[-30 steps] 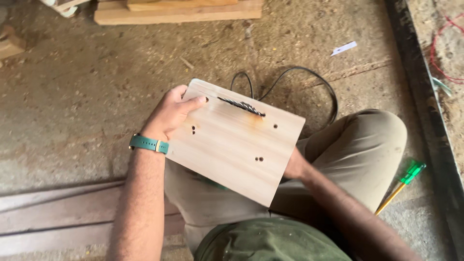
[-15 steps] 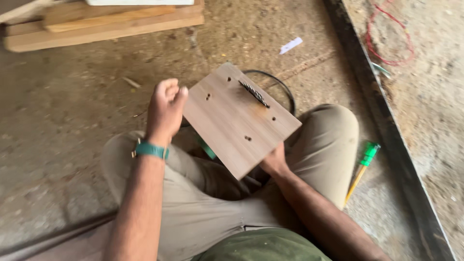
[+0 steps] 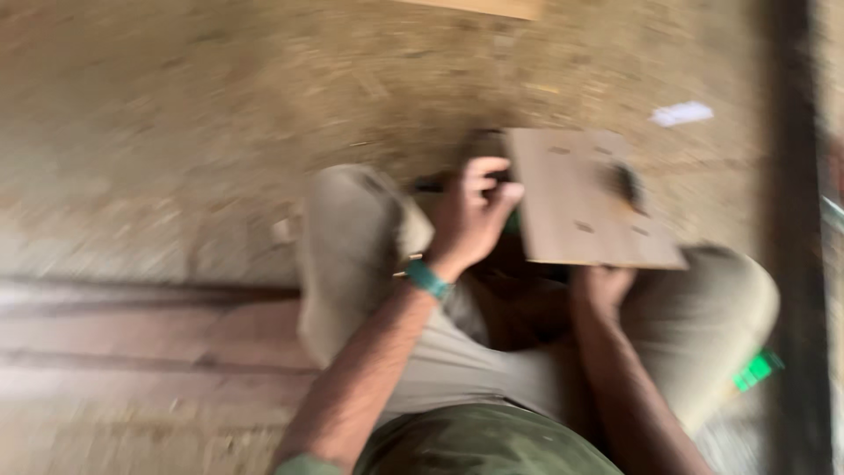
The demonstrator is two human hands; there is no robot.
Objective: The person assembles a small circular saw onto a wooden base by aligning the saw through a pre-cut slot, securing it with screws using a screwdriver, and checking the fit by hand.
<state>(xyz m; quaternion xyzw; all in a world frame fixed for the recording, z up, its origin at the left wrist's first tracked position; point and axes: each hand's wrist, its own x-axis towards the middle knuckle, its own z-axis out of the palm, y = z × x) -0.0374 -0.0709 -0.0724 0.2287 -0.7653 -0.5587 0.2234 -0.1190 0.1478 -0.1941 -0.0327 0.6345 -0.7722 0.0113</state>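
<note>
Over the lap of a person seated on a dusty concrete floor (image 3: 176,132), a rectangular wooden board (image 3: 585,207) is held roughly flat, its far end toward the floor beyond the knees. The whole view is smeared by motion, so fine detail cannot be made out. The board is carried from below by the right hand (image 3: 602,286), whose grip is pressed against the near edge and underside; the fingers are hidden by the wood, so how tightly they are curled cannot be told. The left hand (image 3: 475,220), with a teal wristband (image 3: 428,280) on its wrist, is set at the board's left edge, its fingers bent together, touching or just beside the wood; whether something small is pinched in it cannot be told.

Several small dark holes and a dark fitting (image 3: 626,183) are seen on the board's face, so drilling and one mounting appear done; the remaining holes look unfilled. A green-handled tool (image 3: 756,369) lies on the floor beside the right knee, untouched. A white scrap (image 3: 681,113) lies further off.
</note>
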